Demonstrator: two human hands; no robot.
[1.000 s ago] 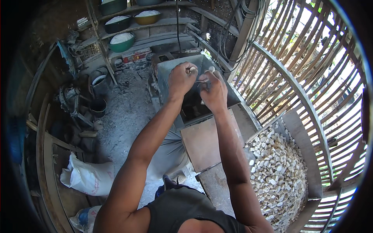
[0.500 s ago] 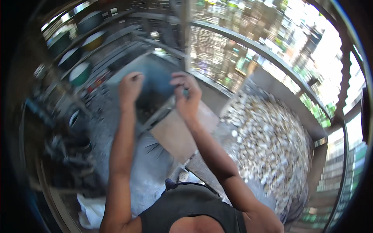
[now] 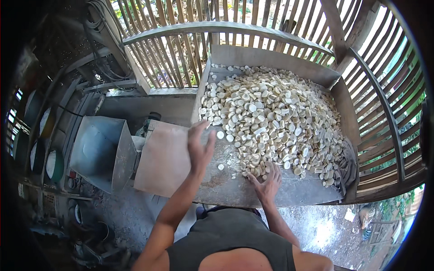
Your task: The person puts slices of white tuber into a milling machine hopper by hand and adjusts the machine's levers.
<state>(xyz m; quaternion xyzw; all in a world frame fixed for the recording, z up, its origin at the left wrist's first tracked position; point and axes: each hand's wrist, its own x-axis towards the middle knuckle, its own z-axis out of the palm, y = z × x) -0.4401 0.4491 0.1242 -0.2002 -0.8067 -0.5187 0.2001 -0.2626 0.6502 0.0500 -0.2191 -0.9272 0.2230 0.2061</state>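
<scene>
Shifting from hopper to pile: both hands hang over the metal hopper (image 3: 123, 156) in the view one second ago, pale bits at the fingers; now it sits left of centre in the frame, well apart from either hand.

Pile of pale, dry-looking discs (image 3: 275, 117) fills centre to right, heaped on a grey tabletop (image 3: 289, 189) against an upright board (image 3: 275, 58). Left hand (image 3: 200, 147), blurred, is spread, thumb away from fingers, above the table's left part, beside the pale brown panel (image 3: 162, 158). No disc shows in it. Right hand (image 3: 268, 185) rests at the pile's lower edge, fingers forward among the discs, thumb out to the left; loosely spread, no pinch seen. Cannot tell whether anything lies under the palm.

Loose discs (image 3: 220, 134) lie between left hand and heap. My reading: attention is on the supply now, hopper unattended, the step at the pile barely begun.
</scene>
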